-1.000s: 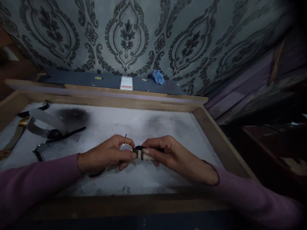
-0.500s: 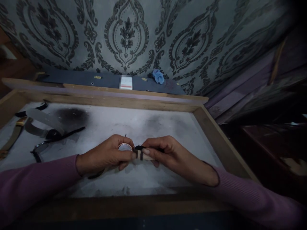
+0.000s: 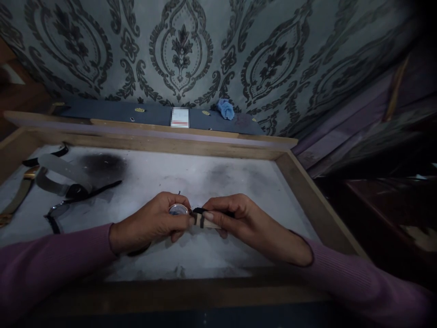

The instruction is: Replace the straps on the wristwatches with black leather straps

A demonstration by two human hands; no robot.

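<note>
Near the middle of the tray, my left hand [image 3: 160, 217] is closed around a wristwatch [image 3: 179, 209] with a round, silver-rimmed case. Its strap [image 3: 211, 223], pale with dark bands on the side that shows, runs across to the right. My right hand [image 3: 235, 216] pinches that strap between thumb and fingers, close to my left fingertips. A dark strip lies along the strap's far side, partly under my right fingers. What the fingers do behind the strap is hidden.
A wooden-framed tray [image 3: 307, 193] with a smudged white floor surrounds the hands. At its left lie several watches, among them a gold-cased watch [image 3: 31, 172] and a black-strapped watch [image 3: 59, 208]. Behind its far edge are a small white box [image 3: 180, 117] and a crumpled blue cloth [image 3: 226, 109].
Both hands keep their hold on the watch and its strap, almost unmoved. The reflection on the watch's round face has shifted slightly.
</note>
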